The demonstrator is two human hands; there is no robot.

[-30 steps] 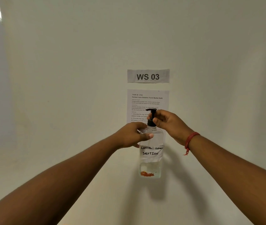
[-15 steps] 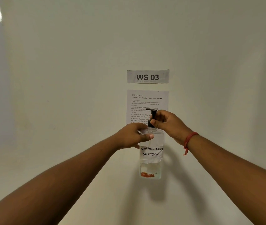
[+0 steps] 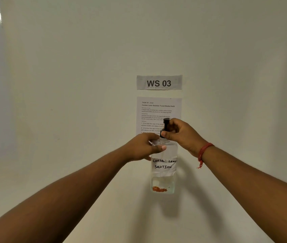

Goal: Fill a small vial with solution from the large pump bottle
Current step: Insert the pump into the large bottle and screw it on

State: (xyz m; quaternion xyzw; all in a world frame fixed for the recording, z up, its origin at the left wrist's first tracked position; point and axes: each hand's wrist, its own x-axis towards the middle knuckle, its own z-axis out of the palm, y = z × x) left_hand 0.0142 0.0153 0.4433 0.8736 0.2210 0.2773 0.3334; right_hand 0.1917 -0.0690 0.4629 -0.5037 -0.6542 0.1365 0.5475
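- While both bare forearms reached forward from the bottom corners of the view, the two hands met at the top of a clear pump bottle [image 3: 163, 155] that stood upright on a pale countertop [image 3: 51, 190].
- Left hand [image 3: 143, 148] gripped the bottle's shoulder from the left, its fingers wrapped round the far side and its thumb [image 3: 160, 147] pressed flat across the near face, so the fingers were clamped on the bottle.
- Right hand [image 3: 183, 134] came in from the right and sat just above the left thumb, its fingers curled together and pinched on the black pump cap [image 3: 165, 128] at the bottle's neck.
- Black pump head rose above the right fingertips, and the collar showed just left of the right thumb tip.
- Below the left thumb, a white handwritten label [image 3: 163, 164] on the bottle read "CONTACT LENS SOLUTION".
- Well below both hands, the bottle's base held clear liquid with an orange-red patch [image 3: 159, 189] showing at the bottom.
- A red thread bracelet [image 3: 203, 152] circled the right wrist, with a loose end hanging down.
- Behind the fingers, a printed instruction sheet [image 3: 158, 111] was stuck to the off-white wall, headed "Contact Lens Solution Travel Bottle Refill"; the right hand covered its lower right part.
- Above that sheet, well clear of the hands, a grey sign [image 3: 159, 82] read "WS 03".
- Bottle's shadow fell on the countertop toward the viewer.
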